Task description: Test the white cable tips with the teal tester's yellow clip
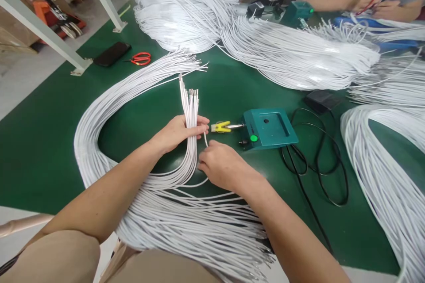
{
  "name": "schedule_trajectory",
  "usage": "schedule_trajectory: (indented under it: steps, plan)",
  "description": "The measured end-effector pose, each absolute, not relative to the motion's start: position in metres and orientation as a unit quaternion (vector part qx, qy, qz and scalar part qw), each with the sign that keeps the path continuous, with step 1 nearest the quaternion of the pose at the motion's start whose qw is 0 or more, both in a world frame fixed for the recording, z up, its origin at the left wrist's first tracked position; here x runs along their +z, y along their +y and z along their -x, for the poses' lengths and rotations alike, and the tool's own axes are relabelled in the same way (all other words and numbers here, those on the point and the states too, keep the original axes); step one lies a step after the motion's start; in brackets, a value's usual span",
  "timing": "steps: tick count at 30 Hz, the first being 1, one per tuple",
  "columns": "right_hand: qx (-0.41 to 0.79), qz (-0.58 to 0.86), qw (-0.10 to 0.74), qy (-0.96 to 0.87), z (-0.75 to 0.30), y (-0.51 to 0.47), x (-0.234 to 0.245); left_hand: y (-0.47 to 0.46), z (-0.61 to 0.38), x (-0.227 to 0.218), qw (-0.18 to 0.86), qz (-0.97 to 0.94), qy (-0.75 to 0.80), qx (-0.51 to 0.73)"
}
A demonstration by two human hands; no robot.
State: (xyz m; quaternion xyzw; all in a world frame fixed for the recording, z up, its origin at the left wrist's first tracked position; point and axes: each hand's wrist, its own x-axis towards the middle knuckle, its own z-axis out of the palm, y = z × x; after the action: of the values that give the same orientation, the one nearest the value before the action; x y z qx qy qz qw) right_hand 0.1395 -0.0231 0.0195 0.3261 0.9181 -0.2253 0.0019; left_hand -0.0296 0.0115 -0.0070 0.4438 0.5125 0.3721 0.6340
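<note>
My left hand (181,131) is closed round a bunch of white cables (190,101), holding their stripped ends upright above the green table (43,150). My right hand (221,166) sits just right of the bunch, fingers pinched on a single white cable (205,140) whose end points up. The held cables run down into a large loop of white cables (99,110) that curves left and back across my lap. A small green box device (268,127) with a green button stands right of my hands, a yellow clip (222,127) at its left side.
Large heaps of white cables (299,57) cover the far and right parts of the table. Black cords (315,163) trail from the green box. Red scissors (141,58) and a black phone (112,54) lie far left. Another person's hands (368,2) work by a second green box (297,12).
</note>
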Motion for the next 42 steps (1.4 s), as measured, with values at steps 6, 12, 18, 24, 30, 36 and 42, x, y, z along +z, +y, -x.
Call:
schedule_trajectory:
  steps: [6, 12, 18, 24, 30, 36, 42]
  plan:
    - [-0.443, -0.317, 0.089, 0.834, -0.15, -0.024, 0.03, 0.012, 0.029, -0.005, 0.624, -0.446, 0.527, 0.367]
    - [-0.47, -0.526, -0.247, 0.664, -0.165, 0.014, 0.027, 0.006, 0.023, -0.004, 0.599, -0.514, 0.503, 0.352]
    - [-0.558, -0.465, -0.408, 0.553, -0.158, 0.018, 0.018, -0.003, 0.013, 0.006, 0.578, -0.587, 0.484, 0.294]
    - [-0.602, -0.434, -0.424, 0.519, -0.151, 0.013, 0.014, -0.005, 0.007, -0.002, 0.609, -0.473, 0.475, 0.425]
    - [-0.658, -0.409, -0.423, 0.47, -0.149, 0.013, 0.009, -0.006, 0.006, -0.002, 0.571, -0.474, 0.509, 0.436]
    - [-0.754, -0.376, -0.412, 0.347, -0.147, 0.013, 0.006, -0.008, 0.005, 0.004, 0.563, -0.48, 0.516, 0.431]
    - [-0.655, -0.44, -0.441, 0.427, -0.148, 0.01, 0.011, -0.006, 0.005, 0.0, 0.542, -0.511, 0.518, 0.421]
